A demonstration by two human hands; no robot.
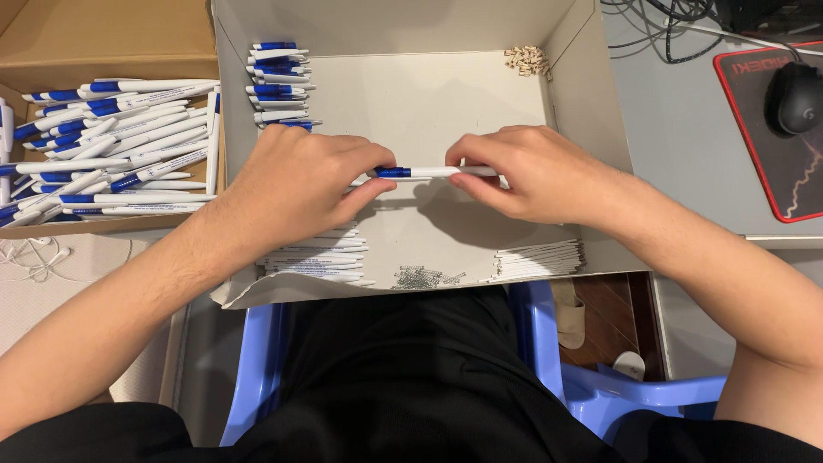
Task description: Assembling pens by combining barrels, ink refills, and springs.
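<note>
Pen [433, 172], white with blue grip, lies level between both hands: left hand [296, 184] pinches one end, right hand [523, 176] pinches the other, above the cardboard box [446, 94].

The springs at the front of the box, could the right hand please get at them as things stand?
Probably yes: the springs lie uncovered just below the right hand, though it now holds a pen.
</note>
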